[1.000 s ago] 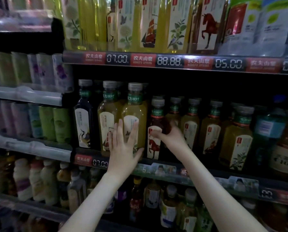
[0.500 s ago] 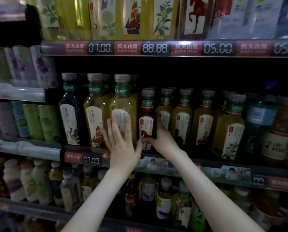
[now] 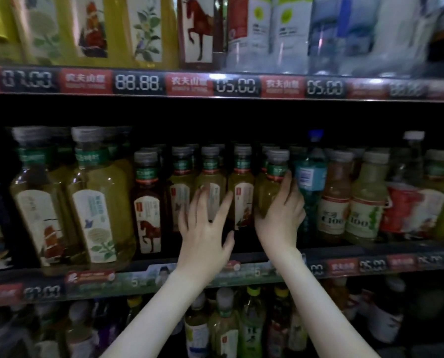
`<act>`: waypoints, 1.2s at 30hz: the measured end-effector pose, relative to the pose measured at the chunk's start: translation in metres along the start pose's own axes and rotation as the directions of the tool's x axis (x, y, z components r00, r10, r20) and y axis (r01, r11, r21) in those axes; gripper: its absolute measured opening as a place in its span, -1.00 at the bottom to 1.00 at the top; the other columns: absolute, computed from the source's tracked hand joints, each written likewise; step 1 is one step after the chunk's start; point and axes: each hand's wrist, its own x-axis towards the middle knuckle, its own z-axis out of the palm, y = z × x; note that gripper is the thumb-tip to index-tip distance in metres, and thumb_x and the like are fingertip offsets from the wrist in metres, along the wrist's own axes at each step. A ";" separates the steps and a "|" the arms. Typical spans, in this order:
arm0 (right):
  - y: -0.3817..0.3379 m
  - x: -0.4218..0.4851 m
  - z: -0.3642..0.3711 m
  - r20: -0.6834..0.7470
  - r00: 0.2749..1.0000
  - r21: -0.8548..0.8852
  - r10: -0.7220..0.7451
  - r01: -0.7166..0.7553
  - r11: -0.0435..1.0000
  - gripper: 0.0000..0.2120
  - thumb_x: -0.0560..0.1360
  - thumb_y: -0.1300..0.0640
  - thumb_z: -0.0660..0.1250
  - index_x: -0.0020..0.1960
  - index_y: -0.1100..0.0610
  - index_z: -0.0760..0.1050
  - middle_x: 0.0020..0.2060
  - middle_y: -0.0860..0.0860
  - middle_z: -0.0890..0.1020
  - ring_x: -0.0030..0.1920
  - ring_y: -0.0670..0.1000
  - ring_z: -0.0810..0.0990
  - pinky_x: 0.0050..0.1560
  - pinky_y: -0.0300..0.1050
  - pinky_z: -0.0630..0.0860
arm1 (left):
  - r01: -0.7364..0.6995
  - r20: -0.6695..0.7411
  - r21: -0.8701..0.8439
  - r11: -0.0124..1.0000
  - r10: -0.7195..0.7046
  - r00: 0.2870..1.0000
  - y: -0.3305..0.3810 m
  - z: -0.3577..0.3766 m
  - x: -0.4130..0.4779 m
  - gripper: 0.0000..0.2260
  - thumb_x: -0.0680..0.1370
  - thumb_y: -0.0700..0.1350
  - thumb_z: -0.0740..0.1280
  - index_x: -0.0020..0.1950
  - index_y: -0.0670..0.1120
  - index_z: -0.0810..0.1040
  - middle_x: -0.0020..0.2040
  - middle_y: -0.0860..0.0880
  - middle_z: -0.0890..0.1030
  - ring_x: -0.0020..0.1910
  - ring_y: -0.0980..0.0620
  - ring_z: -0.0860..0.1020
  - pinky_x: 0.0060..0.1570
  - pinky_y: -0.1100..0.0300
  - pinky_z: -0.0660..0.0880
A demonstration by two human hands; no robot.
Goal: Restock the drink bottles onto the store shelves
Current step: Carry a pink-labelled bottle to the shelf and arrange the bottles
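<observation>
The middle shelf (image 3: 370,263) carries a close row of clear plastic bottles (image 3: 183,187) with grey screw caps, green neck bands and tall white paper labels. Their bodies are round with narrow shoulders, and the liquid inside is yellow-green. The right hand (image 3: 280,213) grips one yellow-green tea bottle (image 3: 266,192) at the front of this row: the thumb stands up along its right side and the fingers curl round the lower body. This bottle is upright, its base hidden by the hand, just beside a blue water bottle (image 3: 310,182). The left hand (image 3: 205,226) is flat with the fingers spread wide and holds nothing. It is in front of the row, and the fingertips are blurred, so I cannot tell if they touch a bottle. Further left stands a dark brown bottle (image 3: 147,215) with a horse on the label. Above, a glossy price strip (image 3: 138,82) shows pale digits on black
</observation>
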 end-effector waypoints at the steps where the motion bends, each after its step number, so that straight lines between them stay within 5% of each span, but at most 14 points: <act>1: 0.002 0.001 0.000 0.008 1.000 -0.004 -0.004 0.004 1.000 -0.06 0.46 0.13 0.41 0.56 0.11 -0.21 0.52 0.14 0.05 0.49 0.16 0.03 0.44 0.17 0.06 | -0.001 0.037 -0.023 1.000 0.002 0.999 0.004 0.004 0.003 -0.25 0.47 -0.01 0.42 0.55 0.09 0.09 0.49 -0.16 0.09 0.45 -0.18 0.07 0.34 -0.26 0.07; 5: 0.010 0.005 -0.008 0.004 0.999 0.048 -0.054 0.054 0.997 -0.18 0.47 0.09 0.38 0.56 0.11 -0.04 0.46 0.13 0.18 0.42 0.14 0.11 0.40 0.17 0.12 | -0.025 0.188 -0.080 0.997 0.039 0.981 0.020 0.015 0.017 -0.24 0.57 0.09 0.27 0.52 0.23 -0.24 0.56 -0.09 -0.11 0.48 -0.02 -0.21 0.42 -0.07 -0.19; 9: 0.032 0.016 -0.021 -0.203 0.971 0.060 -0.125 0.140 0.988 -0.44 0.52 0.07 0.32 0.46 0.18 0.25 0.33 0.22 0.29 0.28 0.16 0.20 0.28 0.20 0.29 | -0.058 0.215 -0.147 0.987 0.089 0.973 0.038 0.023 0.029 -0.24 0.58 0.14 0.23 0.47 0.22 -0.33 0.56 -0.05 -0.22 0.50 -0.01 -0.24 0.40 0.03 -0.30; 13: 0.048 0.045 -0.035 -0.188 0.979 0.071 -0.079 0.093 0.993 -0.28 0.53 0.07 0.33 0.54 0.18 0.03 0.45 0.25 0.19 0.41 0.21 0.13 0.37 0.19 0.22 | -0.056 0.228 -0.225 0.973 0.109 0.967 0.055 0.033 0.042 -0.17 0.57 0.08 0.28 0.40 0.28 -0.43 0.56 -0.04 -0.23 0.54 -0.05 -0.19 0.48 0.01 -0.11; 17: 0.055 0.064 -0.042 -0.056 0.998 0.093 -0.036 0.041 0.995 -0.12 0.50 0.06 0.38 0.56 0.16 -0.16 0.51 0.16 0.12 0.49 0.21 0.05 0.45 0.16 0.12 | -0.045 0.267 -0.251 0.967 0.114 0.957 0.067 0.039 0.053 -0.18 0.59 -0.04 0.28 0.48 0.22 -0.35 0.56 -0.07 -0.14 0.53 -0.08 -0.12 0.44 0.10 0.09; 22: 0.049 0.064 -0.053 -0.072 0.997 0.202 -0.022 0.036 0.979 -0.15 0.36 0.17 0.49 0.50 0.21 0.10 0.34 0.24 0.26 0.36 0.24 0.24 0.31 0.00 0.23 | -0.031 0.297 -0.256 0.966 0.109 0.949 0.070 0.042 0.054 -0.21 0.60 -0.11 0.27 0.52 0.21 -0.30 0.54 -0.07 -0.17 0.52 -0.08 -0.14 0.40 0.08 0.21; 28: 0.051 0.012 -0.087 -0.041 0.980 0.431 -0.193 0.191 0.882 -0.25 0.41 0.18 0.49 0.32 -0.18 0.06 0.20 -0.13 0.42 0.14 -0.14 0.51 0.00 -0.34 0.53 | -0.023 0.252 -0.262 0.965 0.092 0.963 0.076 0.032 0.042 -0.13 0.52 0.09 0.34 0.51 0.21 -0.31 0.53 -0.04 -0.16 0.51 -0.10 -0.13 0.49 -0.07 0.06; 33: 0.051 -0.011 -0.139 -0.235 0.931 0.460 -0.280 0.361 0.811 -0.19 0.41 0.18 0.48 0.43 -0.10 0.04 0.35 0.11 0.36 0.29 0.00 0.49 0.17 -0.18 0.54 | -0.093 0.085 -0.591 0.801 0.177 0.981 0.123 0.024 0.021 -0.13 0.45 0.03 0.45 0.57 0.11 -0.06 0.51 0.08 0.09 0.50 0.09 0.05 0.42 0.02 0.13; 36: 0.061 -0.017 -0.186 -0.225 0.933 0.454 -0.282 0.357 0.816 -0.15 0.39 0.18 0.50 0.45 -0.13 0.03 0.39 0.05 0.36 0.32 -0.03 0.46 0.19 -0.24 0.50 | -0.030 0.092 -0.746 0.665 0.148 0.985 0.163 0.018 0.013 -0.16 0.45 0.03 0.43 0.56 0.17 -0.05 0.41 0.20 0.28 0.39 0.29 0.26 0.30 0.27 0.31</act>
